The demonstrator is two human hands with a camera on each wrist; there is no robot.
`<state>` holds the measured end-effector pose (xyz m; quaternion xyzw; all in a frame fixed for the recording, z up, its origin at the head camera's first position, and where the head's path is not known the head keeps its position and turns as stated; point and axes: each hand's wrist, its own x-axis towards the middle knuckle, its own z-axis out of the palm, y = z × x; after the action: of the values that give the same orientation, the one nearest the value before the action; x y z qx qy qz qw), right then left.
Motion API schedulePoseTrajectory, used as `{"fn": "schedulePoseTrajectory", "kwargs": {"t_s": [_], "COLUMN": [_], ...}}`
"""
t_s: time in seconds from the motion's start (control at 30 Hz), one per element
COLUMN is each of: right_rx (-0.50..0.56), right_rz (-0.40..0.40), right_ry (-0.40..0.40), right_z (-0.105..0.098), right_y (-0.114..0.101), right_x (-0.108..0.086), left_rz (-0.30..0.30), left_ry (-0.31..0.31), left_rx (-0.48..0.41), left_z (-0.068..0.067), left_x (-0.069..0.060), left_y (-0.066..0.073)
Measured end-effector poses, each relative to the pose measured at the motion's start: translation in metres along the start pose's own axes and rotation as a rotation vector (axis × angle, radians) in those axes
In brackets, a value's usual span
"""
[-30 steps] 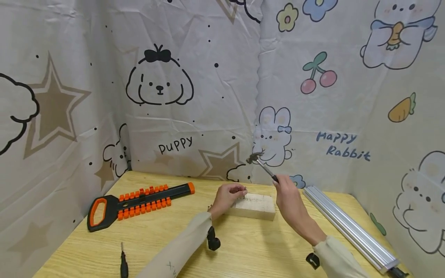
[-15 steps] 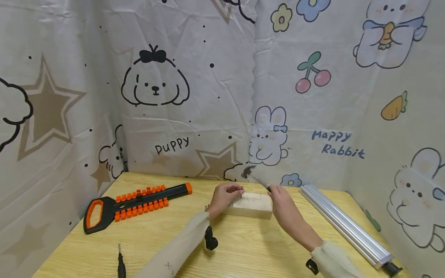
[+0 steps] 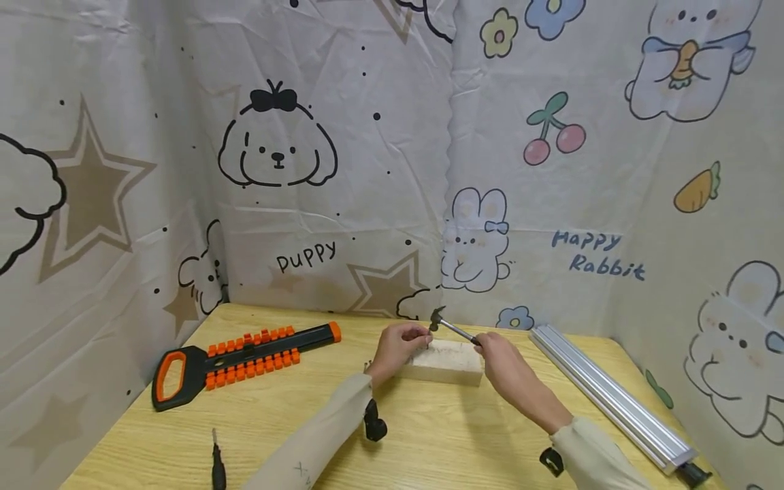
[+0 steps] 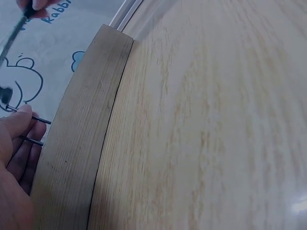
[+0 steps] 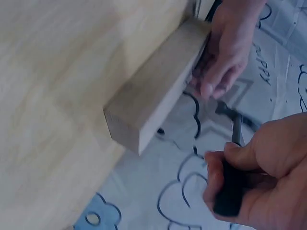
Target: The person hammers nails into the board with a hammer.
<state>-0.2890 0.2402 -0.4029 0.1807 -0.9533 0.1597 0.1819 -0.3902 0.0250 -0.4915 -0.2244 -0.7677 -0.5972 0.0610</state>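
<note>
A pale wooden block (image 3: 444, 362) lies on the table. Over its left end, the left hand (image 3: 397, 348) pinches a nail between thumb and fingers; the left wrist view shows that nail (image 4: 41, 119) and a second nail (image 4: 32, 140) beside it, both at the block's face. The right hand (image 3: 505, 367) grips the black handle of a hammer (image 3: 454, 329), whose head is just above the left fingertips. In the left wrist view the hammer head (image 4: 5, 95) is close to the pinched nail's head. Fingers of the right hand (image 5: 261, 177) curl round the handle in the right wrist view.
On the left lies a black and orange tool holder (image 3: 245, 357), with a small screwdriver (image 3: 218, 466) nearer the front. A long silver metal bar (image 3: 612, 398) runs along the table's right side. Patterned cloth (image 3: 380, 204) hangs behind the table.
The right hand and hammer have come down from their raised position a second ago, the head now nearer the left fingertips. The left hand keeps its pinch over the block.
</note>
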Motion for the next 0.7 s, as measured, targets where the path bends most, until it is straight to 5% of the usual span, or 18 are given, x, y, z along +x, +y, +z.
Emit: {"fn": "schedulePoseTrajectory", "kwargs": {"t_s": [0.27, 0.57, 0.7], "right_rx": [0.045, 0.000, -0.002], "right_rz": [0.062, 0.075, 0.041], "right_ry": [-0.030, 0.053, 0.095], "right_z": [-0.014, -0.001, 0.000], "right_y": [0.007, 0.031, 0.038], "right_x": [-0.001, -0.015, -0.021], "left_rz": [-0.008, -0.083, -0.115], "left_ry": [0.005, -0.099, -0.006], "left_rx": [0.002, -0.067, -0.104], "left_z": [-0.003, -0.014, -0.022], "left_x": [-0.002, 0.004, -0.004], "left_y": [0.002, 0.006, 0.010]}}
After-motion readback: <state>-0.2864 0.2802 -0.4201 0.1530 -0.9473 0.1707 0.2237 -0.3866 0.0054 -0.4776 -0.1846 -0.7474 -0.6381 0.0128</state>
